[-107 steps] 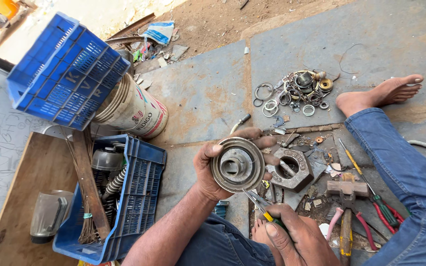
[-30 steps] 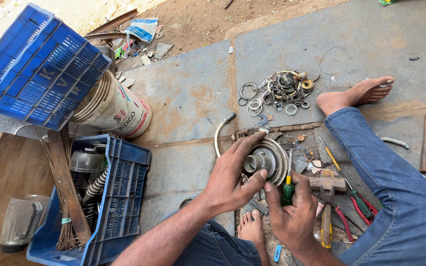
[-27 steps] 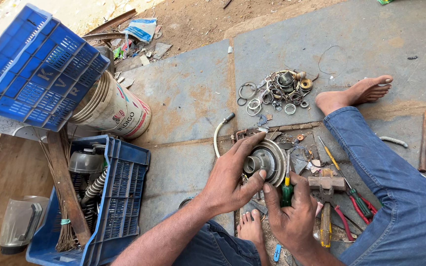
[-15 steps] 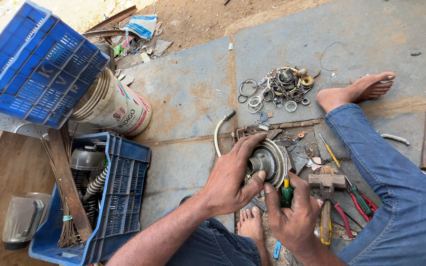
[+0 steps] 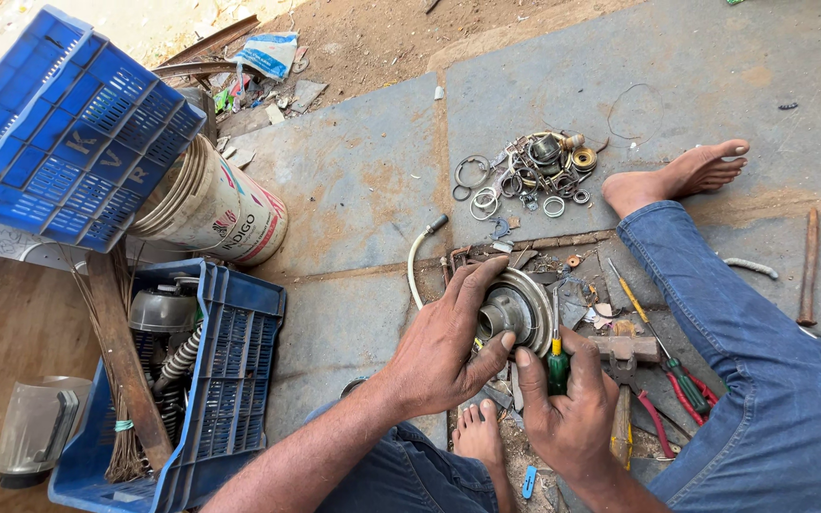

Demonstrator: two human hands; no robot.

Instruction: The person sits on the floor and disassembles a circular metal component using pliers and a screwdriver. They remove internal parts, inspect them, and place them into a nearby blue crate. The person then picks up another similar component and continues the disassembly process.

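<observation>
My left hand [image 5: 444,347] grips a round grey metal housing [image 5: 517,309] and holds it on edge above the stone floor. My right hand [image 5: 567,404] is closed around a green-handled screwdriver [image 5: 557,366], whose shaft points up along the housing's right rim. Both hands are close together, just above my bare foot [image 5: 479,439]. A hammer [image 5: 624,380] lies right of the right hand.
A heap of metal rings and bearings [image 5: 525,176] lies on the floor beyond the hands. Pliers and screwdrivers [image 5: 681,385] rest beside my jeans leg. At left, a blue crate [image 5: 197,380] holds parts; a second blue crate [image 5: 64,133] leans over a tipped white bucket [image 5: 211,218].
The left hand earlier held the housing up face-on. It now sits lower and turned on edge, with the right hand's screwdriver brought up against it. Little moved in the last second.
</observation>
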